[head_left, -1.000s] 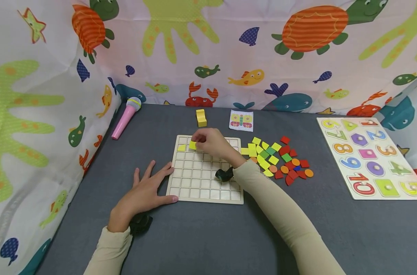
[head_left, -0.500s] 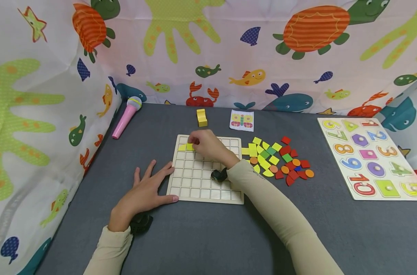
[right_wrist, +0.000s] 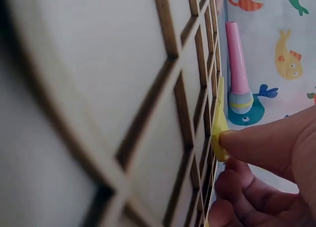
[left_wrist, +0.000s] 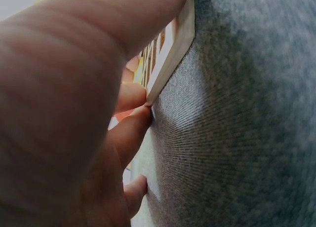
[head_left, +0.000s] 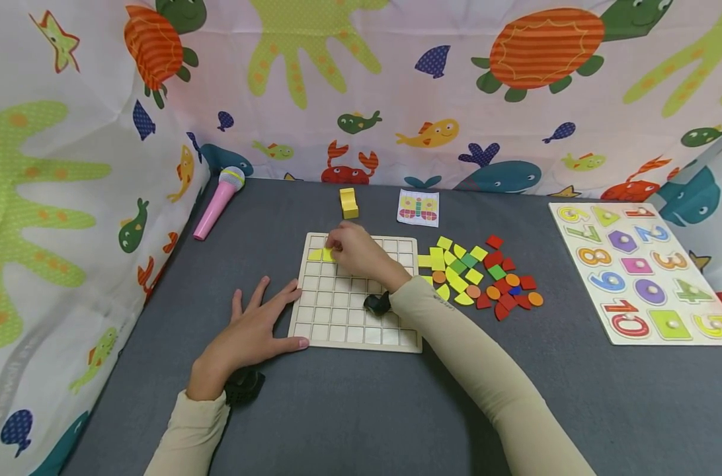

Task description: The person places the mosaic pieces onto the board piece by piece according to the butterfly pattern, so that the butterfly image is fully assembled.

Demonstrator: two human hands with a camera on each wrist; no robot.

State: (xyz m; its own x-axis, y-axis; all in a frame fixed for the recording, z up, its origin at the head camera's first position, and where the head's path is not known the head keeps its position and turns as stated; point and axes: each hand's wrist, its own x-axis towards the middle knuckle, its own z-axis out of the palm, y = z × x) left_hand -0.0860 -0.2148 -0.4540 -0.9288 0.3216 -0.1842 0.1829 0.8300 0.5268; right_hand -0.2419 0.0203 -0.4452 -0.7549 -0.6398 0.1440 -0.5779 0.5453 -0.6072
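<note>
While my left hand spreads wide against the grid board, fingers nearly straight, thumb at the near left corner and nothing in its grasp, my right hand works close to the far edge. Its thumb and bent fingers are drawn together on the second yellow tile, the thumb tip against it; whether that tile sits fully in its cell I cannot tell, since the right wrist view shows it nearly edge-on. Just left of those fingertips, in the same row, the first yellow tile lies in place.

I would call this an early stage: one tile down, one all but down, and every other cell I can see is bare (some are hidden behind my right hand, so I won't swear to those). Well right of my right fingers the loose tiles lie scattered, yellow, green, red, orange and a blue one, so most of the filling seems left to do. Beyond my right fingertips and off to the right lies the pattern card; its red and green shapes have no match in the cells I can see.
</note>
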